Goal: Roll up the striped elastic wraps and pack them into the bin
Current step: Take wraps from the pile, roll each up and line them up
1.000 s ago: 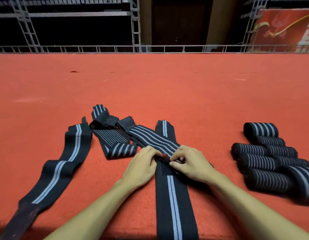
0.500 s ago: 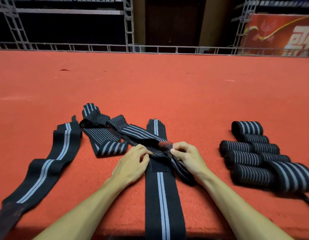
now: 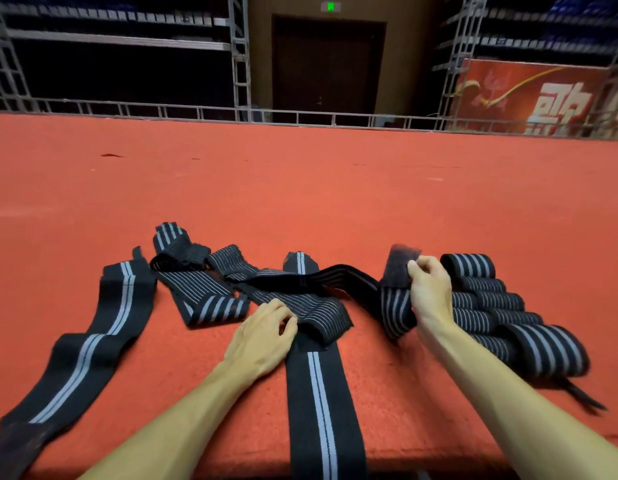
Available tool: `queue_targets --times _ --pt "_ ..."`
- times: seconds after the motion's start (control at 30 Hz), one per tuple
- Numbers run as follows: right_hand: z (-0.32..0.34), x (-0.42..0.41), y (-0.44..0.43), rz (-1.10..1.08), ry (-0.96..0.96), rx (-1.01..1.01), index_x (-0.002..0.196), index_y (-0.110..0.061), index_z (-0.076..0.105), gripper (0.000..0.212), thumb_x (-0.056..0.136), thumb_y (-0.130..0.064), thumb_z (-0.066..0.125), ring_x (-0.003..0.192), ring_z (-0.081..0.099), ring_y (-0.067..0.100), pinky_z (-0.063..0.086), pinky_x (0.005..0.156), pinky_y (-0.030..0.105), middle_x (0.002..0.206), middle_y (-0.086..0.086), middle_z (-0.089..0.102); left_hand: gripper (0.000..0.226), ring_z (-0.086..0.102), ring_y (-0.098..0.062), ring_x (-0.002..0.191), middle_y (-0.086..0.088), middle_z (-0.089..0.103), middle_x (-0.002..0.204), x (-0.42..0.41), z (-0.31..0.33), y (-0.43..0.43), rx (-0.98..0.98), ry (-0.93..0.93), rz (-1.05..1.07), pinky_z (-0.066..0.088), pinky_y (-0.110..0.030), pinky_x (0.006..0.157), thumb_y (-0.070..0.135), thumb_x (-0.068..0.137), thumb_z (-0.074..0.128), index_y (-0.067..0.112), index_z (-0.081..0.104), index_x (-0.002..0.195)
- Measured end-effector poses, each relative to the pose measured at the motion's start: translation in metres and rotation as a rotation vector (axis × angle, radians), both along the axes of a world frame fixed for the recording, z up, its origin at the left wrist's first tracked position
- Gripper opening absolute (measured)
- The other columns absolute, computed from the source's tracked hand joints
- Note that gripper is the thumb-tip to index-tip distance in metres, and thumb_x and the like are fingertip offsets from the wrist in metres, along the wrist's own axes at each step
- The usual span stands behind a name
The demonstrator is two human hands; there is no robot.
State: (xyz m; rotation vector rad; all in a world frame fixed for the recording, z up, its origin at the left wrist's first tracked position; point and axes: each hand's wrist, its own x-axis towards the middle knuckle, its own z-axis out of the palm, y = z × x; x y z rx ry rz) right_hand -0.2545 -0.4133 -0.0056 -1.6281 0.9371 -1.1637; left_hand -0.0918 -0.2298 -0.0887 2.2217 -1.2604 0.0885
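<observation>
Head view. Red carpet surface, wraps scattered along its near edge.

Right hand – raised off the carpet, fingers and thumb curled round one end of a striped wrap. The wrap's dark tab end sticks up above the fist, blurred. From the fist the wrap runs left as a twisted dark band and comes down onto the pile in the middle.

Left hand – low, knuckles up, fingers curled, tips against the edge of a folded striped section in that pile. Cannot tell whether it pinches the cloth or only touches it.

Under the folded section lies a long flat wrap with pale centre stripes, running toward the camera and over the carpet's near edge. Far left, another unrolled wrap lies wavy. Between them, a folded wrap with fine stripes.

Rolled wraps sit stacked just beyond the right hand, on the carpet, with one larger roll nearest the camera.

Background: metal truss, dark door, red banner.
</observation>
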Motion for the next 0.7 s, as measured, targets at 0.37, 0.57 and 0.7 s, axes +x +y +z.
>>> queue_targets --times 0.37,0.57,0.7 --pt "0.075 -0.017 0.01 -0.061 0.009 -0.273 0.104 -0.012 0.054 0.013 0.1 -0.017 0.043 0.091 0.052 0.019 0.039 0.078 0.033 0.094 0.0 0.056 0.053 0.04 -0.013 0.122 0.004 0.04 0.131 -0.032 0.086 -0.021 -0.103 0.059 -0.122 0.033 -0.029 0.103 0.021 0.087 0.058 0.021 0.042 0.137" --pt "0.129 -0.034 0.016 -0.087 -0.224 -0.243 0.1 -0.018 0.053 0.008 0.099 -0.019 0.046 0.084 0.059 0.018 0.046 0.075 0.033 0.081 -0.008 0.058 0.069 0.033 -0.007 0.123 0.007 0.035 0.133 -0.082 0.141 -0.054 -0.16 0.194 -0.37 0.025 -0.021 0.101 0.031 0.085 0.069 0.025 0.033 0.143" --pt "0.158 -0.055 0.015 -0.035 -0.321 -0.255 0.096 -0.016 0.056 0.009 0.098 -0.017 0.048 0.083 0.063 0.021 0.052 0.077 0.04 0.085 0.0 0.064 0.032 0.058 -0.012 0.093 0.005 0.06 0.106 -0.1 0.166 -0.061 -0.342 0.215 -0.346 0.042 -0.013 0.074 0.014 0.091 0.062 0.017 0.055 0.122"
